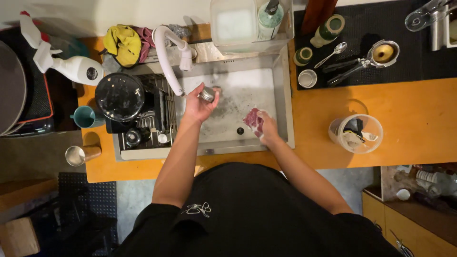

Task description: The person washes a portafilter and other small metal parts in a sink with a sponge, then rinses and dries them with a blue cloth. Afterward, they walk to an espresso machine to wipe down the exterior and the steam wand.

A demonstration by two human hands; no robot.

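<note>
Over steel sink | orange counter (cluttered) | grey floor

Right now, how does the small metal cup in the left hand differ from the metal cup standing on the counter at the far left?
The small metal cup is held tilted over the sink in the left hand; the counter cup stands untouched on the orange counter. The held one looks smaller. Both are round, shiny metal.

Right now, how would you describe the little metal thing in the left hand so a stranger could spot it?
Find the steel sink set in the orange counter. Just below the white tap's spout, the left hand holds a small round metal cup in its fingers. It is shiny silver, unlike the red cloth under the right hand.
</note>
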